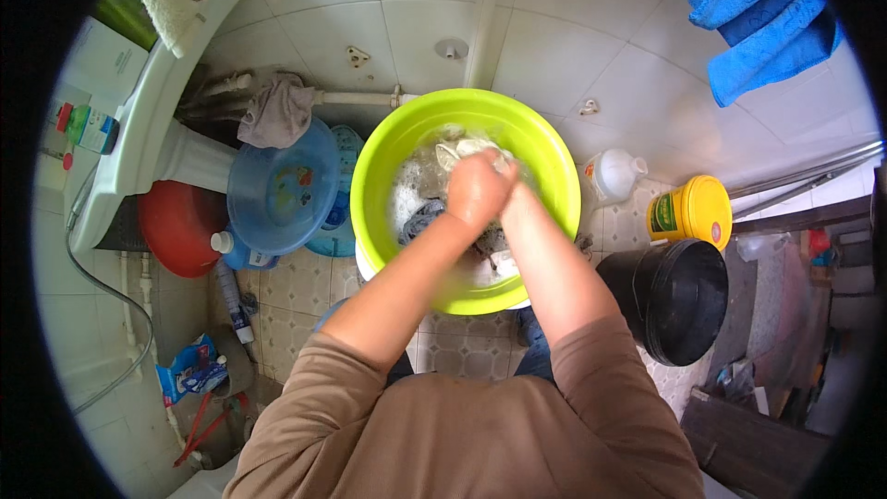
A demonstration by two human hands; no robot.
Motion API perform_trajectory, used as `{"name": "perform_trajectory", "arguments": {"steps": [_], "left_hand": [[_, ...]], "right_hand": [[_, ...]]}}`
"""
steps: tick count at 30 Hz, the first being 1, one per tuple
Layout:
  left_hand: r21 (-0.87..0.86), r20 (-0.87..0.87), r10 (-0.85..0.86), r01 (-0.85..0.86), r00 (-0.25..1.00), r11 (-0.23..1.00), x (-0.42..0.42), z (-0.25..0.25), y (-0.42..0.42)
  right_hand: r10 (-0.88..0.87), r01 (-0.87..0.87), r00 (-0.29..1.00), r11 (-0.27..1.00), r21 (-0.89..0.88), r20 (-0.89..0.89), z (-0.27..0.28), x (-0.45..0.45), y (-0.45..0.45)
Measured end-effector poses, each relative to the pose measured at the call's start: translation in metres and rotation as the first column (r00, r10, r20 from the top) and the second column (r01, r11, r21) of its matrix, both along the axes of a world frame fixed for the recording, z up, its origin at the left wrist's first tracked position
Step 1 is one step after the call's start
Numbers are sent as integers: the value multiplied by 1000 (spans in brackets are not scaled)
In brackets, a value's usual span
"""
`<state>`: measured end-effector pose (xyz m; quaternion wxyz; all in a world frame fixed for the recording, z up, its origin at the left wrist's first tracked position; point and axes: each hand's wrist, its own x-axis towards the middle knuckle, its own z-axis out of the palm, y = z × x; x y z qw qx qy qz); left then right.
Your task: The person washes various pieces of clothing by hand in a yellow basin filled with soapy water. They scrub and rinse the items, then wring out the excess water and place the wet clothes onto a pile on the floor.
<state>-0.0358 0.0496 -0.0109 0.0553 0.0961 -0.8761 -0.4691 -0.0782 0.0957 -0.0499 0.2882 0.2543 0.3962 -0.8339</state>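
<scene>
A lime-green plastic basin (558,222) with soapy, foamy water stands before me. Over its middle, my left hand (476,187) and my right hand come together on a wet white cloth (461,150). One hand largely covers the other, and motion blurs both. The cloth spreads out just beyond the fingers, towards the basin's far side. Dark grey fabric (421,220) lies in the suds at the left, and another white piece (504,263) shows near the basin's front. What lies beneath my wrists is partly hidden.
A blue plastic basin (242,204), a red basin (177,235) and a pedestal sink (145,132) are at the left. At the right stand a whitish plastic jug (613,177), a yellow bucket (700,211) and a black bucket (630,291). Blue towels (769,41) hang upper right.
</scene>
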Motion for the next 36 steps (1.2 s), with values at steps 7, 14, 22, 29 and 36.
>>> {"name": "perform_trajectory", "arguments": {"steps": [7, 14, 22, 29, 36], "left_hand": [[-75, -65, 111, -116, 992, 990, -9, -39, -22], [-129, 3, 87, -86, 996, 988, -29, -51, -46], [-346, 481, -210, 404, 851, 847, -14, -76, -46], [267, 6, 121, -119, 993, 956, -7, -44, -14], [-136, 120, 124, -108, 985, 985, -29, -36, -33]], "right_hand": [[85, -81, 995, 995, 58, -60, -40, -15, 6], [96, -71, 990, 972, 226, -103, -2, 7, 8], [826, -45, 475, -322, 946, 304, -59, -22, 42], [262, -235, 959, 949, 211, -108, -61, -35, 37], [28, -29, 1000, 989, -143, -11, -12, 14, -4]]}}
